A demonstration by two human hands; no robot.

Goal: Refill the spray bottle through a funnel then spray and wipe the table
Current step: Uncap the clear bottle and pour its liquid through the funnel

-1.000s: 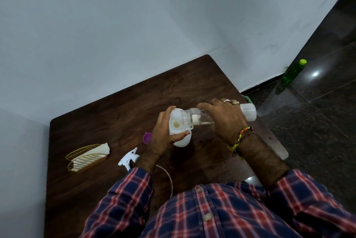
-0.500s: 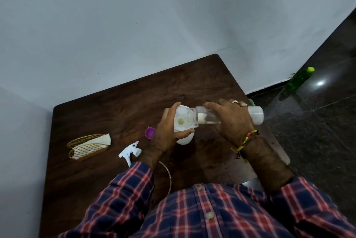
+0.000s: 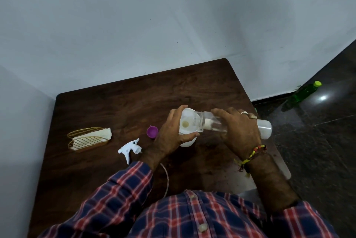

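Note:
A white funnel point(image 3: 185, 123) sits in the neck of a white spray bottle point(image 3: 186, 143) standing mid-table. My left hand point(image 3: 172, 136) grips the funnel and bottle top from the left. My right hand point(image 3: 238, 130) holds a clear refill bottle point(image 3: 264, 128) tipped on its side, its mouth over the funnel. The white trigger sprayer head point(image 3: 130, 149) lies on the table left of my left wrist, with its thin tube point(image 3: 166, 177) curling toward me. A purple cap point(image 3: 152, 131) sits beside it.
A gold wire holder with a folded white cloth point(image 3: 90, 138) stands at the table's left. The dark wooden table point(image 3: 134, 99) is set in a corner of white walls. A green bottle point(image 3: 302, 94) stands on the dark floor at the right.
My view has shifted a little; both hands keep the same hold, with the refill bottle still tipped over the funnel.

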